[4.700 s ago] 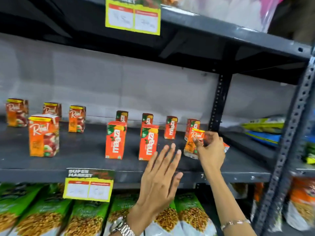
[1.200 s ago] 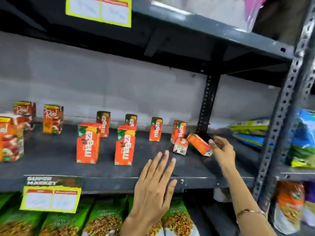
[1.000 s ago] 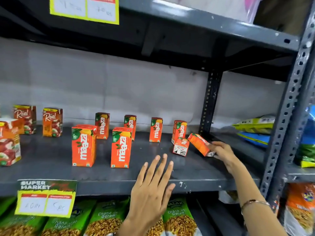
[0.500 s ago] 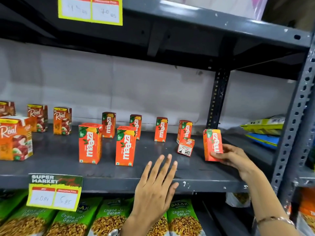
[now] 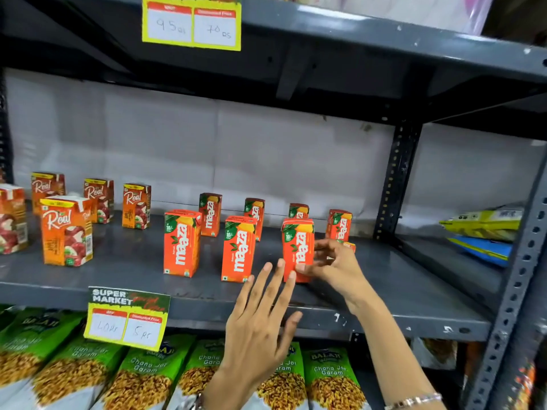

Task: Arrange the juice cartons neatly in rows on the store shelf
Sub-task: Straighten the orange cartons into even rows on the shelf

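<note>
My right hand [image 5: 333, 263] grips an orange Maaza carton [image 5: 297, 247] standing upright on the grey shelf [image 5: 118, 261], third in the front row beside two other Maaza cartons [image 5: 181, 242] [image 5: 238, 252]. Several more Maaza cartons [image 5: 210, 213] line the back row. A small carton [image 5: 349, 246] lies mostly hidden behind my right hand. Real juice cartons [image 5: 66, 230] stand at the left. My left hand [image 5: 260, 318] hovers flat with fingers spread in front of the shelf edge, holding nothing.
A dark upright post [image 5: 396, 184] bounds the shelf on the right; yellow and blue packets [image 5: 485, 232] lie beyond it. Green snack bags [image 5: 142, 371] fill the shelf below. Price tags [image 5: 127, 318] [image 5: 191, 22] hang on the shelf edges.
My right hand picked up a carton lying on its side at the right, turned it upright and carried it left into the front row. My left hand stayed hovering.
</note>
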